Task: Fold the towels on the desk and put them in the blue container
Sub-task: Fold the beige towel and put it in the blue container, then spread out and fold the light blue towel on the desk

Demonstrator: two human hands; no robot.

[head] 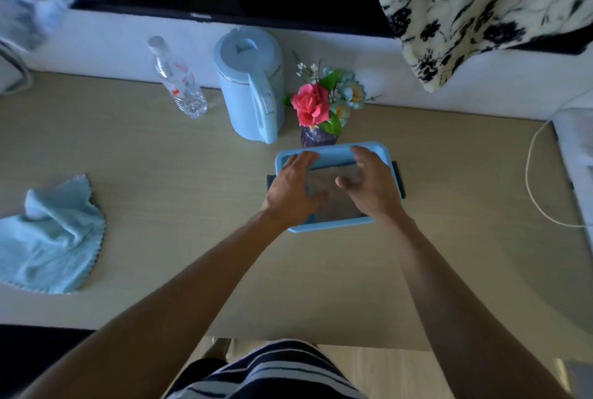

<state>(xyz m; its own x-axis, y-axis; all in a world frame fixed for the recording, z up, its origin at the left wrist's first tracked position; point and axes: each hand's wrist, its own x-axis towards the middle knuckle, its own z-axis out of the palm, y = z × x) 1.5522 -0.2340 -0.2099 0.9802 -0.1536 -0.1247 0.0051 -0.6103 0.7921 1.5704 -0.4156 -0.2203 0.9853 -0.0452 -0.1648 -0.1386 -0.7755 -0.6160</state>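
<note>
The blue container (333, 150) stands on the desk just right of centre, with dark clips on its two short sides. A folded brownish-grey towel (337, 198) lies inside it. Both my hands are over the container: my left hand (293, 188) rests flat on the towel's left part, fingers spread toward the far rim. My right hand (370, 185) hovers over the right part with its fingers apart and curled. A crumpled light blue towel (53, 247) lies unfolded at the desk's left edge, far from both hands.
Behind the container stand a small vase of artificial flowers (316, 109), a light blue kettle (252, 85) and a clear plastic bottle (179, 80). A white cable (532, 186) curves at the right. A black-and-white fabric (481, 6) hangs at the top right.
</note>
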